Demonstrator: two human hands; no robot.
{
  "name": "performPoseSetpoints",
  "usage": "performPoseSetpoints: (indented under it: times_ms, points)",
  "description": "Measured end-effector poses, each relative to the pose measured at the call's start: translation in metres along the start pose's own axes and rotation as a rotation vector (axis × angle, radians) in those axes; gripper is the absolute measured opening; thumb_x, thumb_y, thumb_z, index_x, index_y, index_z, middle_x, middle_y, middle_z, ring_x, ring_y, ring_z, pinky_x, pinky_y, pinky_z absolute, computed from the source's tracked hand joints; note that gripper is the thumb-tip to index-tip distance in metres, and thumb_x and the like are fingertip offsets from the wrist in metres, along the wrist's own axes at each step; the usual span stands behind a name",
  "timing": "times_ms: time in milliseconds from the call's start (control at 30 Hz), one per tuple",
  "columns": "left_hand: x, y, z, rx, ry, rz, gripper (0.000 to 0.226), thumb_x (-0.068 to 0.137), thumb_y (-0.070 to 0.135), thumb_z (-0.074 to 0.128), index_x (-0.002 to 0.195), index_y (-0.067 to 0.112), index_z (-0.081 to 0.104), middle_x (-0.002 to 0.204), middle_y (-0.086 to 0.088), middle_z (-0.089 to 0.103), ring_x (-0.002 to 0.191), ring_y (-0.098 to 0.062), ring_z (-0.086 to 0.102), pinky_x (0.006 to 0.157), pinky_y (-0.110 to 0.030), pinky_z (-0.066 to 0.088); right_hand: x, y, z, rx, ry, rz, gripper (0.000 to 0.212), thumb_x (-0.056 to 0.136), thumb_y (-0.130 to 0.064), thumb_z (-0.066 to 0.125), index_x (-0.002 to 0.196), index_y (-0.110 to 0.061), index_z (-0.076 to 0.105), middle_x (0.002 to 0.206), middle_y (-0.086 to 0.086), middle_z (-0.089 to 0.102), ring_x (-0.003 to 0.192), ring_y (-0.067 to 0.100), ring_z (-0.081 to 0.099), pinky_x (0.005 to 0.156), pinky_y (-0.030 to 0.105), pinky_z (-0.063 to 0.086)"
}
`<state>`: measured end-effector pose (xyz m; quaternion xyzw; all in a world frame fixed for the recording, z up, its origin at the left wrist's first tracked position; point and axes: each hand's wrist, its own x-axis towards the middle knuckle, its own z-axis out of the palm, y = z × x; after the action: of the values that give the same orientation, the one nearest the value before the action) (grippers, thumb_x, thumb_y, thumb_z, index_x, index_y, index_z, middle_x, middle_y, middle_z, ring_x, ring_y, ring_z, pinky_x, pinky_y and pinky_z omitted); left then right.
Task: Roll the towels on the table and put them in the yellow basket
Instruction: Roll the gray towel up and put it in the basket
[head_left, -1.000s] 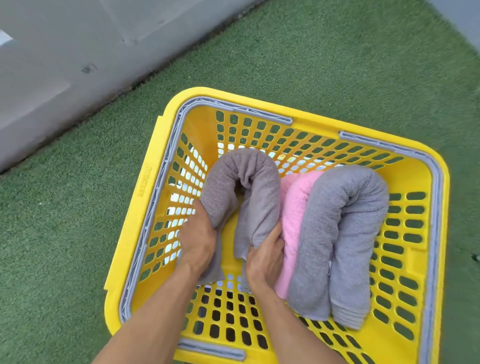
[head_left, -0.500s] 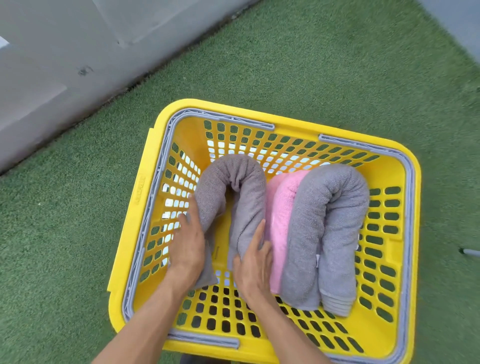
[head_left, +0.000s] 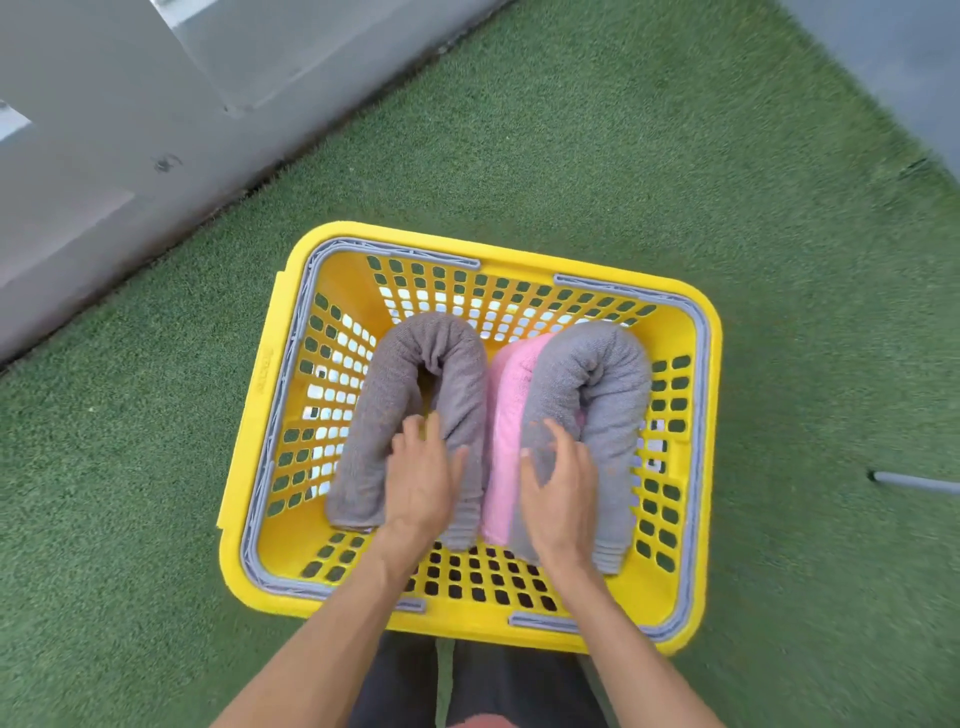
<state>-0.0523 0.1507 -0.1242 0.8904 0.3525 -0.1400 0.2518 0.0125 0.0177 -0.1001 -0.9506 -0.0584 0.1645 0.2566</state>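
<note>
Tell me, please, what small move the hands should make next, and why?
Probably lift both hands clear of the yellow basket. The brown-grey towel, pink towel and light grey towel already lie rolled inside it, and the left hand and right hand are open, gripping nothing.

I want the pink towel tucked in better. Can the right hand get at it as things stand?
Probably yes. The right hand hovers open over the basket, right beside the pink towel. The towel is wedged between two grey rolls, so only its top strip is exposed, with nothing lying over it.
</note>
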Motion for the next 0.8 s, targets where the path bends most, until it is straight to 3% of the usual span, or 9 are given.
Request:
performPoseSetpoints:
  times_ms: [133, 267, 367, 433, 533, 667, 800]
  points:
    - [-0.018, 0.077, 0.028, -0.266, -0.036, 0.083, 0.062, 0.09, 0.055, 0.038, 0.131, 0.009, 0.044, 0.122, -0.012, 0.048, 0.108, -0.031, 0.052, 0.089, -0.043, 0.046, 0.017, 0.036, -0.041, -0.032, 0.175, 0.026, 0.058, 0.089, -0.027, 0.063, 0.141, -0.021, 0.038, 0.14, 0.01, 0.039, 0.129, 0.025, 0.036, 0.102, 0.04, 0.039]
    - [-0.018, 0.121, 0.059, -0.341, -0.128, -0.034, 0.076, 0.09, 0.031, 0.06, 0.147, 0.003, 0.018, 0.137, -0.015, 0.032, 0.12, -0.034, 0.041, 0.102, -0.04, 0.037, 0.024, 0.067, -0.029, 0.048, -0.043, 0.1, 0.08, 0.091, -0.019, 0.059, 0.152, -0.024, 0.009, 0.151, 0.013, 0.032, 0.137, 0.028, 0.035, 0.108, 0.044, 0.037]
    - [-0.012, 0.125, 0.07, -0.31, -0.131, -0.125, 0.085, 0.087, 0.022, 0.063, 0.149, 0.006, 0.006, 0.133, -0.017, 0.034, 0.115, -0.037, 0.044, 0.097, -0.043, 0.04, 0.027, 0.075, -0.013, 0.054, -0.112, 0.243, 0.094, 0.089, -0.025, 0.061, 0.151, -0.031, -0.01, 0.128, 0.023, 0.052, 0.111, 0.039, 0.057, 0.086, 0.047, 0.05]
    - [-0.007, 0.12, 0.071, -0.301, -0.149, -0.173, 0.087, 0.087, 0.021, 0.062, 0.15, 0.008, 0.003, 0.126, -0.018, 0.04, 0.111, -0.037, 0.048, 0.09, -0.044, 0.041, 0.028, 0.077, -0.007, -0.039, -0.14, 0.281, 0.101, 0.087, -0.032, 0.063, 0.15, -0.028, -0.016, 0.115, 0.025, 0.056, 0.099, 0.041, 0.06, 0.076, 0.044, 0.051]
    - [0.001, 0.113, 0.068, -0.307, -0.151, -0.201, 0.068, 0.084, 0.014, 0.059, 0.139, 0.004, 0.021, 0.115, -0.02, 0.049, 0.102, -0.04, 0.052, 0.078, -0.04, 0.04, 0.033, 0.073, -0.008, -0.16, -0.181, 0.318, 0.1, 0.088, -0.031, 0.062, 0.15, -0.024, -0.016, 0.12, 0.024, 0.052, 0.105, 0.041, 0.057, 0.079, 0.045, 0.049]
    - [-0.002, 0.107, 0.044, -0.395, -0.132, -0.124, 0.048, 0.077, 0.013, 0.06, 0.118, 0.007, 0.036, 0.103, -0.016, 0.054, 0.094, -0.037, 0.055, 0.068, -0.034, 0.034, 0.028, 0.069, -0.017, -0.037, -0.103, 0.251, 0.094, 0.087, -0.022, 0.063, 0.153, -0.024, -0.005, 0.13, 0.023, 0.049, 0.113, 0.04, 0.053, 0.089, 0.047, 0.048]
    - [-0.006, 0.068, 0.003, -0.431, -0.058, -0.043, 0.055, 0.076, 0.018, 0.065, 0.126, 0.013, 0.042, 0.108, -0.012, 0.062, 0.098, -0.032, 0.058, 0.075, -0.036, 0.043, -0.004, 0.054, -0.019, 0.187, -0.043, 0.03, 0.087, 0.089, -0.009, 0.061, 0.154, -0.02, 0.005, 0.159, 0.001, 0.019, 0.145, 0.015, 0.023, 0.115, 0.04, 0.028]
